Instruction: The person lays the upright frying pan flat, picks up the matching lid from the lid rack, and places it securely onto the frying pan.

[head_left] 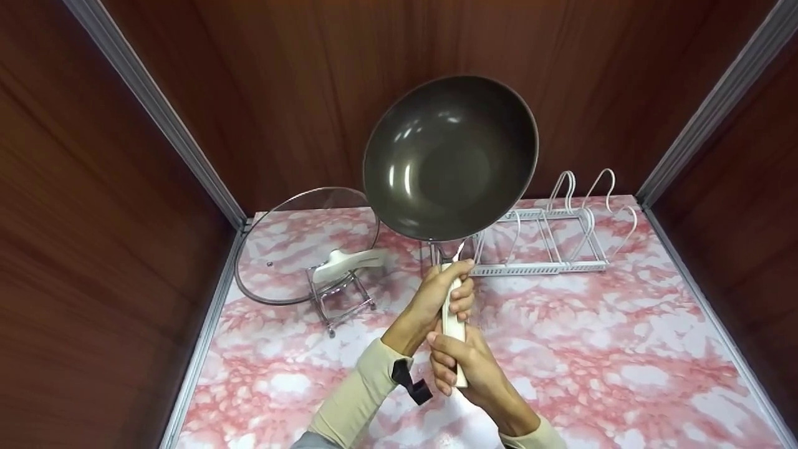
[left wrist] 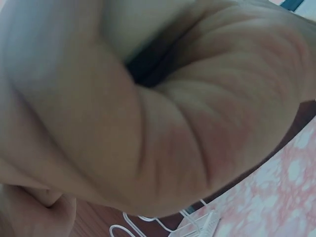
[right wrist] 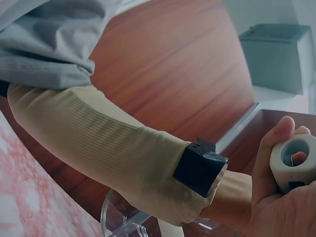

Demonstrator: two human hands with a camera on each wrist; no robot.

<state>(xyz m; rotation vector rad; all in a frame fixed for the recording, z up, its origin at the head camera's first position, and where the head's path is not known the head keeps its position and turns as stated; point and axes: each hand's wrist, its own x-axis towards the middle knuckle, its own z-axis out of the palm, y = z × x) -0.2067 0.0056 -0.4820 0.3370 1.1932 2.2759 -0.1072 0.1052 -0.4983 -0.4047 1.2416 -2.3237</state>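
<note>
Wood-grained panels [head_left: 280,81] edged with metal strips stand behind and beside a pink-and-white marbled tabletop [head_left: 592,349]. At the left, a clear lid [head_left: 299,243] with a cream handle leans in a small metal stand [head_left: 352,313]. Next comes the left hand [head_left: 433,299], fingers curled around the upper part of a cream pan handle [head_left: 453,321]. In the centre, the dark pan [head_left: 452,162] is held up, tilted, its inner face towards the head camera. Below the left hand, the right hand [head_left: 471,362] wraps the handle's lower part. At the right, a white wire rack [head_left: 530,269] rests on the tabletop, partly behind the pan.
</note>
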